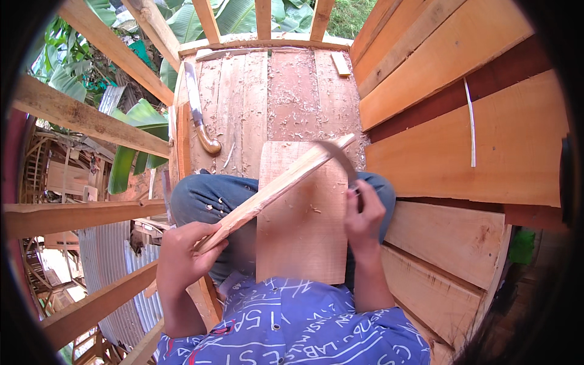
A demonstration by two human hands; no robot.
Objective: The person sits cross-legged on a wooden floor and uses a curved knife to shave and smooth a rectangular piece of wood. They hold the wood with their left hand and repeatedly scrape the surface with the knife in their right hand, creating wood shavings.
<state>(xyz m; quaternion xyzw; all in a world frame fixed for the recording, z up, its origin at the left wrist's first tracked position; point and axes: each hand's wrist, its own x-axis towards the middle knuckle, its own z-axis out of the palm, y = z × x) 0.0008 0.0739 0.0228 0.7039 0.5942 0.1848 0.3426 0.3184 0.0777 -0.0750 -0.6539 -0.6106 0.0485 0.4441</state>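
A long, pale wooden stick (277, 188) slants from lower left to upper right over my lap. My left hand (187, 249) is wrapped round its lower end. In my right hand (365, 216) is a knife with a curved, dark blade (340, 157); my fingers hide most of its handle. The blade lies across the stick near its far end. Beneath the stick, a flat wooden board (301, 234) rests on my lap, with a few shavings on it.
A machete (194, 103) with a brown wooden handle lies at the left of the plank floor (292, 91), which is strewn with shavings. A small yellowish block (340, 64) sits at the far right. Wooden rails (91, 121) run along the left; a plank wall (462, 158) stands at the right.
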